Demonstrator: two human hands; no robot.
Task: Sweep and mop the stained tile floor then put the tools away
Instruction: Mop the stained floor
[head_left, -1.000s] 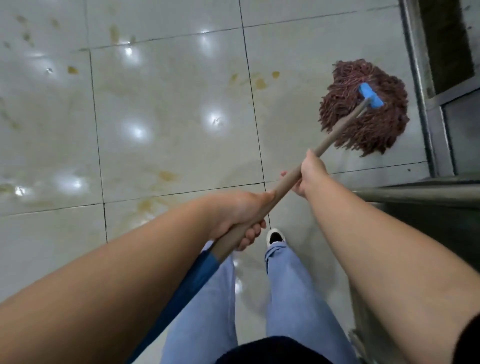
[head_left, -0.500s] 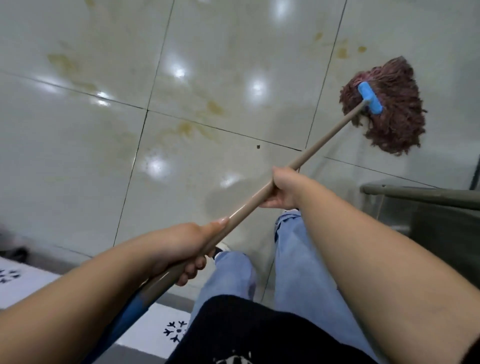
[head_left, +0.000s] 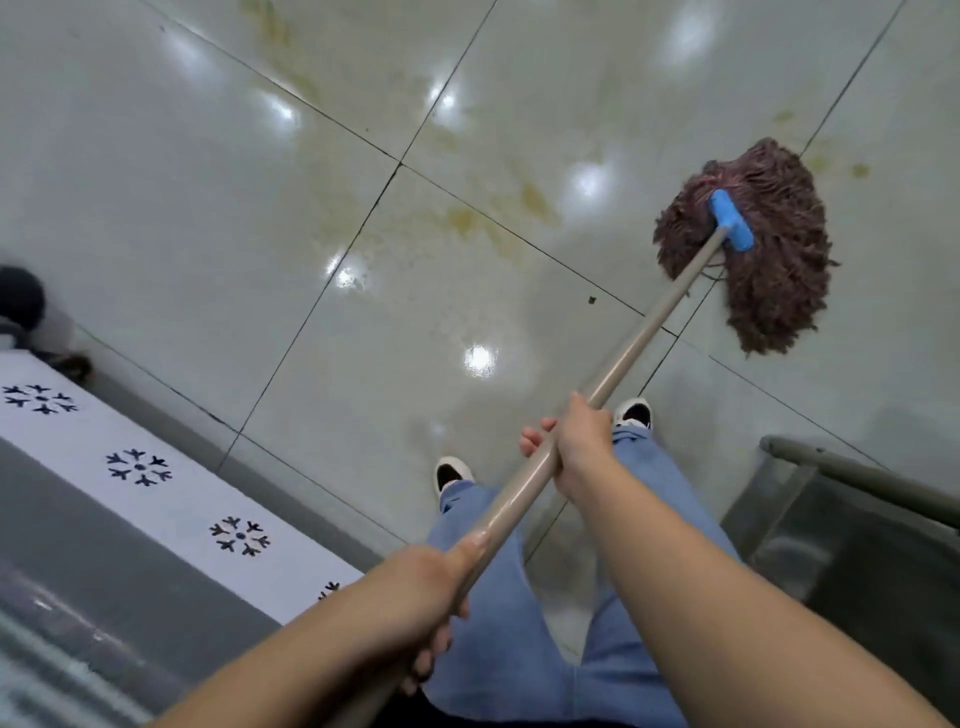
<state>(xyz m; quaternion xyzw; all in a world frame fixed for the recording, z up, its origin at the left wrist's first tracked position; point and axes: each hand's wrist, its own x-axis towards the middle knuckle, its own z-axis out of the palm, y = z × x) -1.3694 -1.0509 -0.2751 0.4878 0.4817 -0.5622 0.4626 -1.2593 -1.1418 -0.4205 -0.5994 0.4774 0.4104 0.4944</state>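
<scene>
Maroon mop (head_left: 753, 249) on stained tile floor (head_left: 467, 218), both hands gripping its handle (head_left: 623, 364).

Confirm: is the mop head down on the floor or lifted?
Down: the mop head lies spread flat on the tile floor.

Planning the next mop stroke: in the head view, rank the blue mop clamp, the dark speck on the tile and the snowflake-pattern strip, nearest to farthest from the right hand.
From the right hand:
1. Dark speck, straight ahead on the tile.
2. Blue mop clamp, ahead and to the right, at the handle's end.
3. Snowflake-pattern strip, far left by the wall.
</scene>
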